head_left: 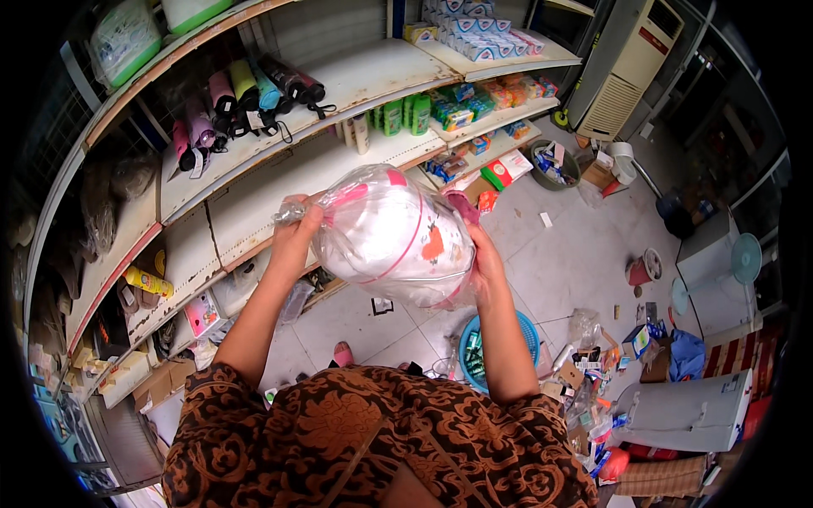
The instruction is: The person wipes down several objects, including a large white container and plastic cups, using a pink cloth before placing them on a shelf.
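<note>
From the head camera, the person held a clear plastic bag (394,237) up in front of the chest with both hands. Inside it sat a round white item with pink trim and an orange patch, its exact kind hard to make out through the wrinkled film. The left hand (296,233) was closed around the bag's gathered neck, fingers pinching the twisted plastic at the upper left of the bundle. The right hand (483,258) cupped the opposite side and underside, its fingers wrapped on the film; how firmly it clamped could not be told.

Beyond the left grip ran white shelves (279,182), with folded umbrellas (246,97) in pink, green and black lying above the grip and green bottles (405,114) farther along. Below the right grip a blue basket (525,330) stood on the tiled floor (567,254), with small boxes and wrappers scattered beside it.

As a judgement, the slippery film was the weak point: if the pinch on the neck loosened, the round load could slide out of the cupping hand and drop toward the basket and clutter underneath. The thin plastic could also tear at the twisted neck.
</note>
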A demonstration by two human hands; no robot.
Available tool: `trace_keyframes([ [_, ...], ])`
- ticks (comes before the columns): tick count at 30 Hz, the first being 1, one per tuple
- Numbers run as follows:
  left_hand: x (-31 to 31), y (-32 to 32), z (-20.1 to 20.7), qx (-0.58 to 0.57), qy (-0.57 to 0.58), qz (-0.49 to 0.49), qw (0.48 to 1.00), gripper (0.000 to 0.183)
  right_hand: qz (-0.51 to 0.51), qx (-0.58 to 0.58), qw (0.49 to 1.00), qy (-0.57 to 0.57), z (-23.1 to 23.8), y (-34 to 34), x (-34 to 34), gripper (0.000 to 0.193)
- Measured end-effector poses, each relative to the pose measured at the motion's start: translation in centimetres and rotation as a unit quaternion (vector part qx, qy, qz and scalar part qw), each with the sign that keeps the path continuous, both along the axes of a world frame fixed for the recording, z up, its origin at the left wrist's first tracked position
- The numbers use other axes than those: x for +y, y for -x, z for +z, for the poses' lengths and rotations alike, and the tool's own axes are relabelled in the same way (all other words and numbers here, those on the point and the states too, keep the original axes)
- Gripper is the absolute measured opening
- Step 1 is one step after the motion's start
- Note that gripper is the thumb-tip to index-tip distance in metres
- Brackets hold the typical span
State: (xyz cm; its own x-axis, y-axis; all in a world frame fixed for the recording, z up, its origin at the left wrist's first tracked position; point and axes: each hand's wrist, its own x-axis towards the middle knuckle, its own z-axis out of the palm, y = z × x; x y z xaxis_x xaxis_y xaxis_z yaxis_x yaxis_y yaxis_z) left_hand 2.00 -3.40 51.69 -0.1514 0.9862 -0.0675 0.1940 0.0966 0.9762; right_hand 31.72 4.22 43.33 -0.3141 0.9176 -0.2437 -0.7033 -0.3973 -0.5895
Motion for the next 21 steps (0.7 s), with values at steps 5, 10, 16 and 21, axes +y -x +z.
trace_keyframes([
  [5,1.0,-2.0,-0.1,-0.206,-0.170,-0.080,0.960,0.055,0.010,0.028,0.998,0.057,-3.8,0.9,-0.4,0.028],
  [10,1.4,-2.3,-1.5,-0.166,-0.036,-0.024,0.985,0.056,-0.025,-0.081,0.994,0.071,-1.9,0.3,-1.0,0.028],
  [16,0.6,-6.0,0.8,-0.058,0.009,0.021,0.998,0.051,-0.168,-0.503,0.737,-0.418,6.3,0.3,-1.9,0.029],
  [21,1.6,-5.0,-1.8,0.141,-0.055,0.018,0.988,0.045,-0.115,-0.629,0.488,-0.594,10.0,7.1,-7.4,0.037],
])
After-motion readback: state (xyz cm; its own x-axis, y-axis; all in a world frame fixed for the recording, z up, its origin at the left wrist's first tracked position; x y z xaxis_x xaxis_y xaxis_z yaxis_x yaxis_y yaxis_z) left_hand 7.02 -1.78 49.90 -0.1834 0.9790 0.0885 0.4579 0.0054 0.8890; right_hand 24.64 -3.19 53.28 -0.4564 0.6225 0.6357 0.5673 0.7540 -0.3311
